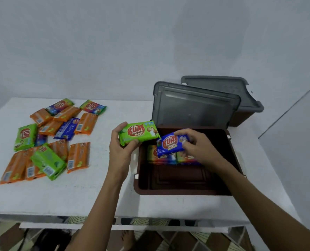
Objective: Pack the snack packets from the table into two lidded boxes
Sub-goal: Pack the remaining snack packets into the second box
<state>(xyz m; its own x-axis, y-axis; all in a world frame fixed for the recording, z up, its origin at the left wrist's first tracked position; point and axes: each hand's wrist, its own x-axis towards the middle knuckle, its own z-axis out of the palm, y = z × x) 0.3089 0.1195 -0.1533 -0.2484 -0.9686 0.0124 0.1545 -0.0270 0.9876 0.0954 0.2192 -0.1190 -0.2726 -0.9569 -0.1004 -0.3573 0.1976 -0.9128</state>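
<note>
A brown box (176, 192) stands open at the table's right, its grey lid (194, 109) propped up behind it. Two packets (174, 158) lie inside against its far wall. My left hand (120, 151) grips a green snack packet (138, 133) just over the box's left rim. My right hand (196, 145) pinches a blue snack packet (170, 144) above the packets inside. A loose pile of snack packets (50, 140), orange, green and blue, lies on the table's left part. A second brown box (241, 116) with a grey lid (221, 89) stands behind the first.
The white table (78, 196) ends at a front edge near the bottom of the view, with patterned floor below. A pale wall rises right behind the boxes. Bare tabletop separates the pile from the open box.
</note>
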